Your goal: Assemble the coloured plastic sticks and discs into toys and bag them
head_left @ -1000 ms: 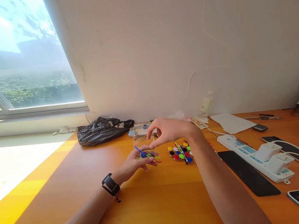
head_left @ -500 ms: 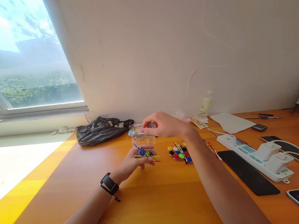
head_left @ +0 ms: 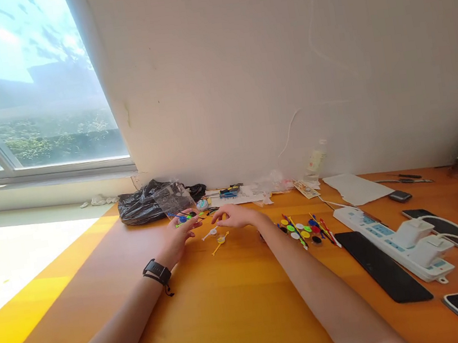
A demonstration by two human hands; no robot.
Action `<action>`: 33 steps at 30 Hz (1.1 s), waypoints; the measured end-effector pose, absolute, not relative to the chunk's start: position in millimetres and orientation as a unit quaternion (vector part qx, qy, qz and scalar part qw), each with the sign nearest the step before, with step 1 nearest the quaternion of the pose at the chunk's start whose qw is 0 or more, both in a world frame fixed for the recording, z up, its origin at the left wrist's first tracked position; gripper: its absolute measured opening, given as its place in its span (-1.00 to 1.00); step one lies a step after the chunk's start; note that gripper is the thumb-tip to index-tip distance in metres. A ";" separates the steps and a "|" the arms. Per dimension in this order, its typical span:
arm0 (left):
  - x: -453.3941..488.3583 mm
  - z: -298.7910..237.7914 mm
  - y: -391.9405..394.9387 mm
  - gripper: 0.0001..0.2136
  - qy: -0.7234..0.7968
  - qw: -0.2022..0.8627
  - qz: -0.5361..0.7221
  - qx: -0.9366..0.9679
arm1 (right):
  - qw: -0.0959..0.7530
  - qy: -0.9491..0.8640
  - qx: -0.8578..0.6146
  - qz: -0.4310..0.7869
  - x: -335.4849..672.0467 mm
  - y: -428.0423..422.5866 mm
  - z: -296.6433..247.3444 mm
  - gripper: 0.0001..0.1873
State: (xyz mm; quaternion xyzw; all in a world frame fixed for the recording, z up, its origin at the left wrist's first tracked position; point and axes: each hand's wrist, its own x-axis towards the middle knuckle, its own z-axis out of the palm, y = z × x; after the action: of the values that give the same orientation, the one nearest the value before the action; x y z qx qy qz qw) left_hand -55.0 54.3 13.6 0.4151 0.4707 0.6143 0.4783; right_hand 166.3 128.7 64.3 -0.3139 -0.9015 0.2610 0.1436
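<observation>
My left hand (head_left: 180, 234), with a black watch on the wrist, pinches a small clear plastic bag (head_left: 170, 201) together with blue and green plastic sticks (head_left: 184, 218) at its fingertips. Just to its right, my right hand (head_left: 235, 216) hovers low over the orange table (head_left: 232, 318), fingers loosely apart and holding nothing. A white stick (head_left: 211, 233) and a yellow stick (head_left: 221, 242) lie on the table between and just in front of the hands. A spread of coloured discs and sticks (head_left: 303, 229) lies to the right of my right forearm.
A crumpled black plastic bag (head_left: 142, 203) lies against the wall behind my left hand, with small clutter beside it. On the right are a white power strip (head_left: 384, 232) with plugs and cables, dark phones (head_left: 381, 266), and a white sheet (head_left: 354, 187). A window is at the left.
The clear bag moved left and now sits at my left hand. My right hand let go of it and dropped towards the table. Two sticks now lie loose; the view shifted left.
</observation>
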 end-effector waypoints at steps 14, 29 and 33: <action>-51.4 9.2 54.5 -0.40 0.496 0.446 0.624 0.408 | 0.284 -0.864 -0.335 0.248 165.6 140.6 62.4 -0.84; 28.8 11.1 -5.9 -0.47 0.331 0.649 0.475 0.494 | 0.562 -0.729 -0.323 0.221 254.8 96.3 178.8 -0.68; 27.6 4.8 -3.5 -0.48 0.334 0.643 0.460 0.512 | 0.497 -0.779 -0.285 0.256 244.2 69.3 193.9 -0.70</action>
State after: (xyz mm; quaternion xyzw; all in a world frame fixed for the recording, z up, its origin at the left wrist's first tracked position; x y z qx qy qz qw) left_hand 27.6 -3.5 4.8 0.5122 0.3344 0.4605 0.6433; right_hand 244.2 69.3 193.9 -0.2848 -0.7788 0.2561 0.4967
